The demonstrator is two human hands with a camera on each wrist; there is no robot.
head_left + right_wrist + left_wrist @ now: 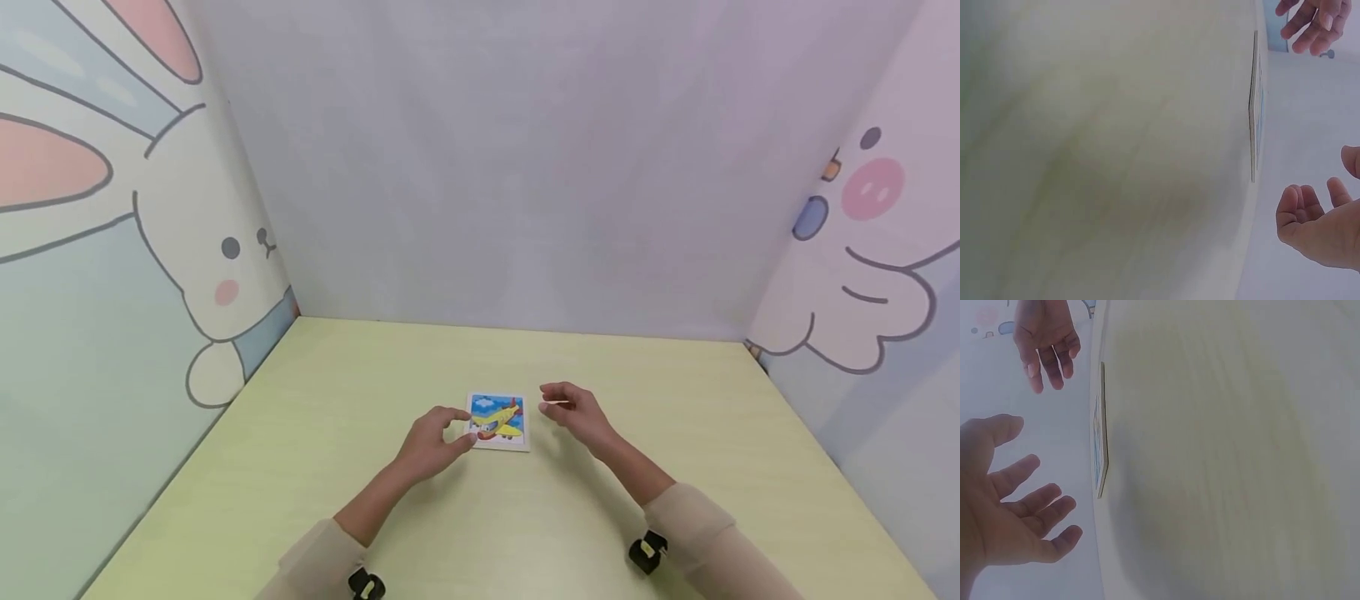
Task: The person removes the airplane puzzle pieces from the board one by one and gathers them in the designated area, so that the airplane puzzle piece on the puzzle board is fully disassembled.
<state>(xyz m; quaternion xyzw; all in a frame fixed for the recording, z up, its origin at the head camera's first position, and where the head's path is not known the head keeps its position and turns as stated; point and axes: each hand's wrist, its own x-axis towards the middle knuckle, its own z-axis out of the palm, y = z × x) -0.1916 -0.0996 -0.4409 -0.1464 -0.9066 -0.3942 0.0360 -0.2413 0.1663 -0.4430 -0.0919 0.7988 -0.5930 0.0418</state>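
A small square picture board point(498, 422) with a white border lies flat on the table, showing a yellow and red airplane on blue sky. Edge-on in the left wrist view, the board point(1102, 431) looks thin. My left hand point(435, 443) hovers at its left side, thumb and forefinger spread and overlapping its left edge in the head view. To the right of the board, my right hand point(577, 414) hangs a short way off with loosely bent fingers and nothing in them. Both palms face inward, as the right wrist view shows of the right hand point(1322, 225).
The pale yellow table point(360, 367) meets a plain whitish back wall point(480, 167). Side panels carry a cartoon rabbit point(202, 250) on the left and a pig point(862, 250) on the right. Small black devices point(648, 552) are strapped near both cuffs.
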